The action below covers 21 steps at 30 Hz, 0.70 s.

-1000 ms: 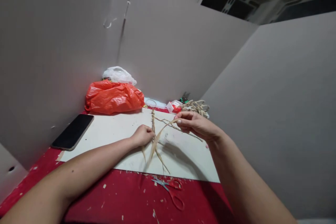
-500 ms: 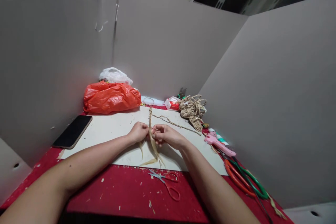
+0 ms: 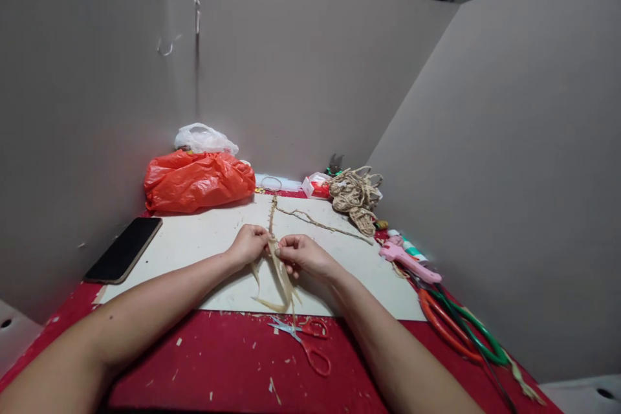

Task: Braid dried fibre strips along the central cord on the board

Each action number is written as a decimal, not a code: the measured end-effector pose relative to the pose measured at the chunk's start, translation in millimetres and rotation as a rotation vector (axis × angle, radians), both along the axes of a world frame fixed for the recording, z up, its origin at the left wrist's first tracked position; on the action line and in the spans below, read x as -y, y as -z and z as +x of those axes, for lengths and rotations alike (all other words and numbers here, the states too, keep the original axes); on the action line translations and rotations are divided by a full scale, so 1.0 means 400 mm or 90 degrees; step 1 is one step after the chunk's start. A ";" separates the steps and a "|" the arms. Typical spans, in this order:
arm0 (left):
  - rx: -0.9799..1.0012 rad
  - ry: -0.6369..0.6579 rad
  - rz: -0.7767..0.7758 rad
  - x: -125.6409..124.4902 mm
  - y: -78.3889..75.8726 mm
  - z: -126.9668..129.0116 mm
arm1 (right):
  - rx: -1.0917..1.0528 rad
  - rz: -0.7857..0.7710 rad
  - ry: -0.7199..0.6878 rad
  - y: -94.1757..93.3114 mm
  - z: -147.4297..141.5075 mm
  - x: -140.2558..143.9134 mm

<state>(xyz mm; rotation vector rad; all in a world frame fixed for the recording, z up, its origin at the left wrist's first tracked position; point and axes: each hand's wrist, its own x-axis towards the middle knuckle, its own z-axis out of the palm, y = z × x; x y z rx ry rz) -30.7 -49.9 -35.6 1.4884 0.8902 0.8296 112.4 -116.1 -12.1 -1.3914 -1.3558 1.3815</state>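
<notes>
Over the middle of a white board [image 3: 194,233], both my hands meet at a braided strand of dry, straw-coloured fibre [image 3: 272,217]. My left hand [image 3: 248,244] pinches it from the left, fingers closed. My right hand [image 3: 306,255] is closed on the loose fibre strips [image 3: 281,281] just below the braid. These strips hang down towards me, some spreading over the board's near edge. The exact fingertip contact is partly hidden. A thin twisted cord [image 3: 325,224] runs right from near the braid's far end. Red-handled scissors [image 3: 310,344] lie open just below the strips.
An orange plastic bag [image 3: 201,181] with a white bag [image 3: 206,139] stands back left, a phone [image 3: 125,250] at left. Bundled fibre cord [image 3: 355,197] lies back right. A pink tool [image 3: 410,262] and red- and green-handled tools [image 3: 466,330] line the right edge. Scraps litter the red cloth [image 3: 218,362].
The whole view has shifted slightly. My hands stay at the same spot on the braid, while the loose strips below have moved a little and one now reaches the scissors.
</notes>
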 end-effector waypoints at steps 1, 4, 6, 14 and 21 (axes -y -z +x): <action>0.005 -0.006 -0.004 0.000 0.000 0.001 | 0.014 0.014 0.033 0.002 -0.011 0.002; 0.003 -0.027 0.012 0.000 0.007 0.004 | 0.031 0.046 0.107 0.017 -0.038 0.003; -0.001 -0.053 0.038 0.001 0.013 0.006 | 0.006 0.052 0.127 0.029 -0.051 0.002; -0.032 -0.097 0.104 0.014 0.017 0.009 | 0.011 0.071 0.135 0.041 -0.080 0.007; -0.056 -0.144 0.167 0.012 0.011 0.009 | 0.242 0.285 0.211 0.047 -0.089 0.009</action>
